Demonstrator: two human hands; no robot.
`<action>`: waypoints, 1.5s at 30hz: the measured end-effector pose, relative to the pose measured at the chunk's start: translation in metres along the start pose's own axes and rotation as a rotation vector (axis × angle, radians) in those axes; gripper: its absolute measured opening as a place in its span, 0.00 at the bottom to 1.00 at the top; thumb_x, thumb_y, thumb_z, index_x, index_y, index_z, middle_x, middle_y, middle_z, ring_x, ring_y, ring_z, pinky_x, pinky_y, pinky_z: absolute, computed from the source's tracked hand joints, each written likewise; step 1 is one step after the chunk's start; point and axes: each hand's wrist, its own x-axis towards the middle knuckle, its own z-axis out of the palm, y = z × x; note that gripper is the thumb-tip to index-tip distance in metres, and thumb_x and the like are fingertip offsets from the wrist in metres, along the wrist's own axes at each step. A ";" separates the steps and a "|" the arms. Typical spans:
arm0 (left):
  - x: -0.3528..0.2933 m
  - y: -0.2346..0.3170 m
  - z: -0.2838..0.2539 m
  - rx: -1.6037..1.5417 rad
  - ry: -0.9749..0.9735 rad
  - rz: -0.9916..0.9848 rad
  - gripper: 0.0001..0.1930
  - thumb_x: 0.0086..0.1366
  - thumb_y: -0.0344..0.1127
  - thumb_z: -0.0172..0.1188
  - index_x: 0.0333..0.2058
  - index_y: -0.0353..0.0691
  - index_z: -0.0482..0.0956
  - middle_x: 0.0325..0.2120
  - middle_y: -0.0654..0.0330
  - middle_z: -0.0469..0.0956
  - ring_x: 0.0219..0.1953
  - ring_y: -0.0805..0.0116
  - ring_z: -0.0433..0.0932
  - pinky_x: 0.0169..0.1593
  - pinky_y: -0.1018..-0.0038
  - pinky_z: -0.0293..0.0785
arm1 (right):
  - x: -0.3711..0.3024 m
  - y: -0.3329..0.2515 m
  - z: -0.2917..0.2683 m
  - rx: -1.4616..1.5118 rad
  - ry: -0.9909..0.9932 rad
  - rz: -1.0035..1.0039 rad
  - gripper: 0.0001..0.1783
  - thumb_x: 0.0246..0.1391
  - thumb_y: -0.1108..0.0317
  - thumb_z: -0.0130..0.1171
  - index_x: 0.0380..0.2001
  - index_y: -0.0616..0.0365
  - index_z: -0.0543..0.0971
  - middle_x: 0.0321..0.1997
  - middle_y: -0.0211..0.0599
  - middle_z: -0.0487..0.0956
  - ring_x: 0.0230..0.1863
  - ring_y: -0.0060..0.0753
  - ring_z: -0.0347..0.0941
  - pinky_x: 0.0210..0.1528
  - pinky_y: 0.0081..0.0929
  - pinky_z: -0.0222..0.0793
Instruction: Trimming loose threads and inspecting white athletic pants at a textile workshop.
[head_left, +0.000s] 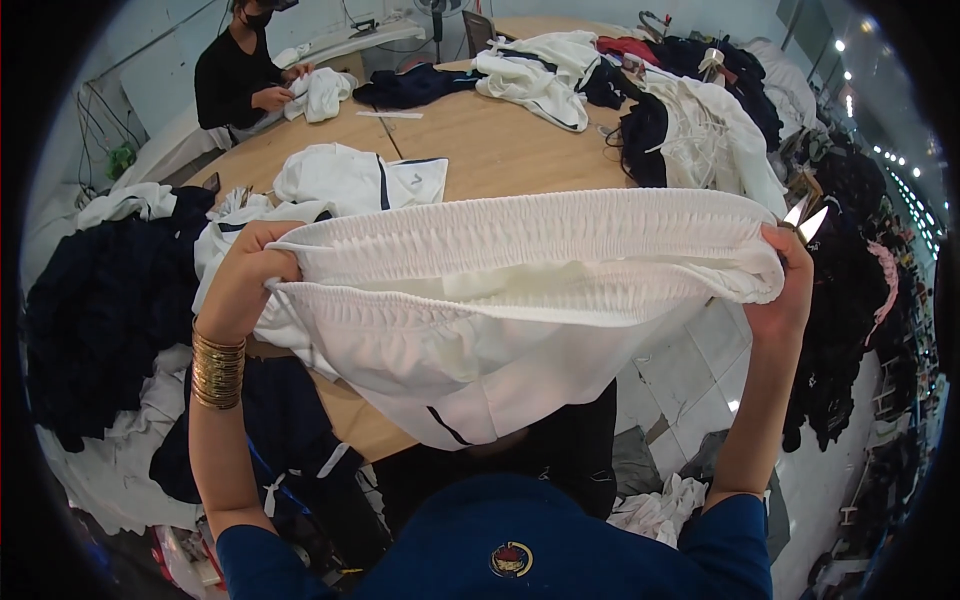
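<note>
A pair of white elastic-waist pants [480, 365] is stretched between my two hands in front of my body, above the table's near edge. The gathered waistband [540, 225] faces up and gapes open, showing part of the inside. My left hand [258, 275], with gold bangles [218, 372] on its wrist, grips one end of the waistband. My right hand [785, 285] is closed on the other end. Shiny blades of small scissors [806, 220] stick out above the right hand; their handles are hidden. A short dark stripe [448, 425] marks the lower part of the fabric.
White garments [335, 178] with dark trim lie behind the pants on the wooden table [500, 150]. Dark clothes [100, 310] are heaped at left, and more white and dark piles [700, 130] at far right. Across the table a person [240, 80] handles white cloth.
</note>
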 end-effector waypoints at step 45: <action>-0.072 -0.258 0.082 0.974 0.493 0.011 0.38 0.48 0.28 0.60 0.59 0.42 0.55 0.52 0.56 0.64 0.56 0.58 0.61 0.62 0.59 0.50 | -0.096 0.240 -0.088 -1.354 0.051 -0.339 0.10 0.43 0.79 0.58 0.32 0.59 0.72 0.26 0.32 0.69 0.26 0.26 0.64 0.29 0.21 0.62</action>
